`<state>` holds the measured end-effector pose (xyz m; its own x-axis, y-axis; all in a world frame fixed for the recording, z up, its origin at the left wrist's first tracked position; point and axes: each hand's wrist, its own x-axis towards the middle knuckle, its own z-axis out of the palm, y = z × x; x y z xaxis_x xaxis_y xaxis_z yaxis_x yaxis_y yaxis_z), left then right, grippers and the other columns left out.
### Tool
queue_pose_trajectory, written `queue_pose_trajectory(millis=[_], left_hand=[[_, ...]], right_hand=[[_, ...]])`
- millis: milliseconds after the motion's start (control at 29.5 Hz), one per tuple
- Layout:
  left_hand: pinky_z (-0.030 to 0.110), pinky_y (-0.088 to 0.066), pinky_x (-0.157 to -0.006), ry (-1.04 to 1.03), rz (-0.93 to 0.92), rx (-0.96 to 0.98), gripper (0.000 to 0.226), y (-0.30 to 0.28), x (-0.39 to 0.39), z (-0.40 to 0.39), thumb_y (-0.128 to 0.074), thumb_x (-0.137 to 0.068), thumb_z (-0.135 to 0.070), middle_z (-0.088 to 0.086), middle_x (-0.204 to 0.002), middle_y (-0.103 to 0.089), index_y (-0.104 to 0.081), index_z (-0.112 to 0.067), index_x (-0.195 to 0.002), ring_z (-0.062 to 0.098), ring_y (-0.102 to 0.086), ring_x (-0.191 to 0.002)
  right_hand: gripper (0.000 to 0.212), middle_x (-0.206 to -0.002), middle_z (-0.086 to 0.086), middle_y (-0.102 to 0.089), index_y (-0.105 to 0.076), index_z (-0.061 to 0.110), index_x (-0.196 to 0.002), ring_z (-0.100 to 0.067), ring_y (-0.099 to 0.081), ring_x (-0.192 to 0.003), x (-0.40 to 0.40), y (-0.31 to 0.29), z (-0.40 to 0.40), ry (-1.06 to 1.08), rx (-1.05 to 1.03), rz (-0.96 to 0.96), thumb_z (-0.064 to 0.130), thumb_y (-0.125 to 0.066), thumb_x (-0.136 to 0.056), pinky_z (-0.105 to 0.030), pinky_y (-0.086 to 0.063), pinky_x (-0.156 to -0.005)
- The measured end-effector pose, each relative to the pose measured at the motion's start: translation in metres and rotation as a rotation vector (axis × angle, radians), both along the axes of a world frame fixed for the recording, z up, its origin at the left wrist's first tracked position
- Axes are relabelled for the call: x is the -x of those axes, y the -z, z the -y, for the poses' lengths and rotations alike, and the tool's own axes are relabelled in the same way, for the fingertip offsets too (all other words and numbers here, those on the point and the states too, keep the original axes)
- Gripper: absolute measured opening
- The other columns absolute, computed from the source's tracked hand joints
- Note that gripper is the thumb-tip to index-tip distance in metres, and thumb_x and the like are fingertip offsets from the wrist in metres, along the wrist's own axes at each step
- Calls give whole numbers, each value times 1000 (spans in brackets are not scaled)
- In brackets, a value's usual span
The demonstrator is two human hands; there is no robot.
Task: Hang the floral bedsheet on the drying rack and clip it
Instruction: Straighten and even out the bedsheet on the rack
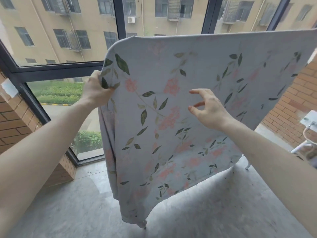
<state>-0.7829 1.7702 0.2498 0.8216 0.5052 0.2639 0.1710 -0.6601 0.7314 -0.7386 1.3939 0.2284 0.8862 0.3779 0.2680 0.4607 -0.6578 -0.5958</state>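
Floral bedsheet (171,117), head view: pale cloth with pink blossoms and green leaves, draped over a hidden top bar and hanging from 1 o'clock down to 6 o'clock. Left hand (96,91), at 9 o'clock of the sheet, pinches its left edge, fingers curled round the fold. Right hand (208,109), at centre, hovers before the cloth with fingers spread and loosely bent, holding nothing; contact cannot be told. Window frame (120,18) stands behind; white rack leg (300,146) shows at 3 o'clock.
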Motion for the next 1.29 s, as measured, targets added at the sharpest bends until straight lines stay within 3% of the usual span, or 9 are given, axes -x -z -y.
queue_pose_trajectory(millis=[68, 136, 238, 306, 441, 679, 815, 1120, 1290], left_hand=[[42, -52, -92, -69, 74, 25, 55, -6, 0, 15, -75, -76, -27, 5, -119, -62, -52, -18, -125, 28, -59, -113], [45, -37, -113, -173, 173, -78, 79, -8, 1, 29, -75, -74, -26, 13, -139, -48, -40, -13, -144, 34, -44, -132], [41, -18, -122, -211, 300, -296, 95, -11, 3, 87, -75, -75, -22, 15, -155, -30, -25, -10, -155, 36, -27, -145], [41, -24, -120, -92, 309, -357, 86, -11, -1, 145, -76, -77, -19, 12, -153, -34, -34, -13, -151, 33, -30, -142], [27, -30, -107, 293, 113, -340, 63, 2, -8, 256, -74, -82, -14, 1, -144, -46, -52, -21, -140, 23, -41, -135], [27, -35, -106, 713, -128, -405, 46, 29, -45, 419, -68, -90, -32, -18, -143, -43, -53, -38, -133, 8, -43, -131], [25, -38, -105, 786, -132, -388, 43, 36, -84, 479, -66, -92, -32, -22, -140, -44, -55, -40, -132, 4, -46, -127], [21, -38, -100, 851, -111, -309, 39, 66, -194, 587, -67, -94, -34, -24, -136, -45, -55, -40, -131, 2, -49, -123], [28, -42, -105, 870, -152, -287, 38, 65, -345, 664, -66, -94, -35, -22, -136, -48, -56, -39, -130, 4, -49, -128]], right_hand=[[50, -143, 11, -42, -49, 31, -144, -6, -64, -105, -4, 8, 38, -3, 23, -19, 31, -68, -97, -31, -50, -95], [49, -141, 12, -43, -50, 32, -142, -7, -65, -104, -9, 19, 68, 5, 22, -35, 31, -69, -97, -33, -52, -95], [48, -140, 10, -43, -51, 32, -141, -9, -65, -104, -19, 29, 125, 23, 9, -61, 30, -69, -97, -36, -56, -90], [47, -139, 9, -43, -51, 31, -142, -10, -64, -104, -26, 32, 168, 30, 0, -85, 28, -68, -98, -37, -58, -89], [45, -139, 9, -45, -52, 32, -139, -7, -65, -103, -37, 41, 240, 55, -20, -113, 24, -67, -98, -26, -53, -85], [42, -136, 11, -48, -55, 34, -136, -5, -65, -104, -52, 46, 373, 202, -165, -160, 18, -64, -98, -21, -51, -77], [42, -135, 12, -50, -55, 34, -135, 4, -63, -103, -66, 56, 435, 302, -236, -183, 16, -63, -98, -12, -45, -67], [40, -135, 19, -52, -54, 39, -134, 11, -61, -101, -141, 69, 532, 400, -271, -217, 19, -62, -100, -11, -44, -75], [39, -134, 26, -51, -51, 45, -130, 12, -59, -104, -268, 57, 616, 402, -248, -213, 24, -63, -100, -10, -46, -72]])
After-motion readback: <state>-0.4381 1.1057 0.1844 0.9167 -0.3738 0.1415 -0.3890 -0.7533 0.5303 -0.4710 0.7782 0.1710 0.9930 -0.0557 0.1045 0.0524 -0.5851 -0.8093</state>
